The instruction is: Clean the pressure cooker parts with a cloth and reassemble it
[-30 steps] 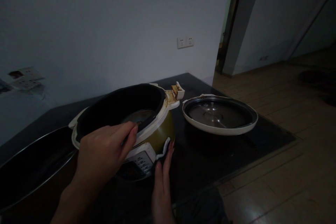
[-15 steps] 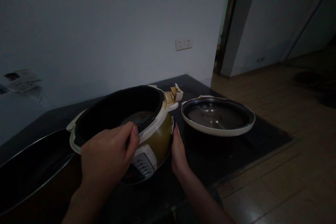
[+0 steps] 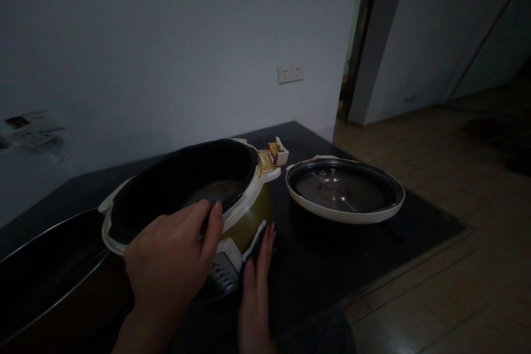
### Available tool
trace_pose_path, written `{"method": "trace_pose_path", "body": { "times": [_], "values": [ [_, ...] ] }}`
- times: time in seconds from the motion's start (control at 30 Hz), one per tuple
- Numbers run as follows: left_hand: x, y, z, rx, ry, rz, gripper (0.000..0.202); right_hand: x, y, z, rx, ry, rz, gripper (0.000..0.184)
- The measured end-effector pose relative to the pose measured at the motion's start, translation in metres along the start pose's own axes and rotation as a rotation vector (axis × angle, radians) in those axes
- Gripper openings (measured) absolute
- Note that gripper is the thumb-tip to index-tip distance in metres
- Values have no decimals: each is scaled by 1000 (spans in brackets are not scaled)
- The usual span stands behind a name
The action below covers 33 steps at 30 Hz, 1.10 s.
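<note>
A rice cooker (image 3: 265,199) with an olive-gold body, a pale rim and a dark inner pot stands on the black tabletop with its top uncovered. My left hand (image 3: 174,257) is closed over the near edge of its rim, thumb on top. Against the front right side of the body, my right hand (image 3: 259,282) presses a dark cloth (image 3: 254,243) with a whitish edge, fingers stretched along it. Beside that cloth is the button panel (image 3: 224,271), partly covered by my left hand. A stained hinge piece (image 3: 276,155) sticks out from the rim.
A round lid (image 3: 344,191) with a pale rim lies underside up on the black tabletop (image 3: 398,251), right of the cooker. A large dark pan (image 3: 53,282) is at the left. Behind are a wall and a socket (image 3: 290,73); tiled floor (image 3: 435,287) lies to the right.
My right hand has slid the cloth down and left along the cooker's side, from its right side to near the button panel. My left hand keeps its hold on the rim.
</note>
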<state>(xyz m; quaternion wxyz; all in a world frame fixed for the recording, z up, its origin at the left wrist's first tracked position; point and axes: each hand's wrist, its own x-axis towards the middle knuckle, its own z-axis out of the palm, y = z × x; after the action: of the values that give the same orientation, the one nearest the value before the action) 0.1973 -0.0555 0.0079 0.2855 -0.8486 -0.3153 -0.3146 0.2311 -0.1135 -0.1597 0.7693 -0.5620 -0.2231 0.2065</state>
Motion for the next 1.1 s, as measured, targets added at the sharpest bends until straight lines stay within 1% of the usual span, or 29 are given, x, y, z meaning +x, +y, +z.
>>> {"method": "trace_pose_path", "body": {
  "times": [0.03,0.07,0.1,0.17,0.2,0.27,0.37,0.43,0.5,0.53,0.6,0.63,0.7,0.77,0.8,0.87,0.9,0.93,1.0,1.03,1.1],
  "values": [
    [-1,-1,0,-9,9,6,39,-13,4,4,-30,-37,-83,56],
    [-1,-3,1,-15,18,12,40,-21,6,7,-39,-38,-151,54],
    [-1,-4,1,-23,25,21,41,-24,6,8,-44,-43,-167,53],
    [-1,-7,0,-38,26,40,41,-15,-5,7,-34,-32,-114,54],
    [-1,-10,0,-48,23,48,40,-4,-13,4,-23,-19,-67,56],
    [-2,-16,1,-80,18,63,39,26,-30,-2,22,-14,-48,57],
    [-4,-28,4,-144,20,84,37,78,-49,-13,119,-72,-14,61],
    [-6,-37,7,-192,14,99,36,106,-56,-16,185,-87,43,59],
    [-8,-45,9,-240,-7,92,34,123,-62,-17,227,-93,109,57],
    [-10,-48,10,-264,-30,75,33,126,-65,-16,229,-91,129,56],
    [-12,-53,9,-306,-81,26,33,118,-69,-12,198,-61,118,58],
    [-14,-55,8,-330,-94,1,32,108,-70,-9,168,-40,87,58],
    [-16,-58,6,-378,-89,-24,31,78,-70,-3,94,-19,-4,58],
    [-18,-60,5,-422,-55,-41,27,41,-67,2,-8,-64,-101,58],
    [-19,-61,4,-441,-41,-50,26,23,-65,5,-51,-106,-138,59],
    [-20,-61,2,-466,-30,-82,23,-6,-61,8,-101,-155,-148,61],
    [-20,-61,1,-476,-29,-102,22,-15,-59,9,-112,-168,-143,61],
    [-20,-61,1,-490,-26,-123,20,-21,-57,10,-116,-169,-135,61],
    [-21,-62,0,-520,-10,-158,19,-19,-54,10,-105,-150,-122,59],
    [-21,-63,0,-535,1,-172,18,-13,-52,9,-90,-126,-116,57],
    [-23,-67,3,-560,8,-189,17,11,-52,4,-32,-59,-92,56]
  ]
}}
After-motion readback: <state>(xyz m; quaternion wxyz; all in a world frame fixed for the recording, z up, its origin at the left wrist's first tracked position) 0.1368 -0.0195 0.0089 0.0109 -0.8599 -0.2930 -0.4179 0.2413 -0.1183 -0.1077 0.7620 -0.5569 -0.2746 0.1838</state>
